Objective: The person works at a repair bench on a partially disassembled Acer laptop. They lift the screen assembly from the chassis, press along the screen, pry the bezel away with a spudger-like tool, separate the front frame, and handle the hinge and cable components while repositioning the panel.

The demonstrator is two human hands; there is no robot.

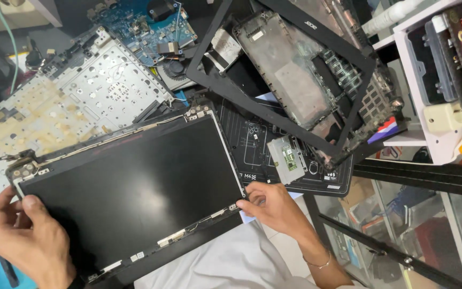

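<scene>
The bezel frame [295, 69] is off, lying at 1 o'clock. The screen panel [129, 187] remains seated in its lid. Left hand [28, 235] and right hand [274, 206] pinch opposite panel corners.

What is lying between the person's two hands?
In the head view, a dark laptop screen panel spans the stretch: the left hand grips its left corner and the right hand its right corner.

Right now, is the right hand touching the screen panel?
Touching. The head view shows the right hand's fingertips pinched on the corner of the screen panel, no gap visible between them.
</scene>
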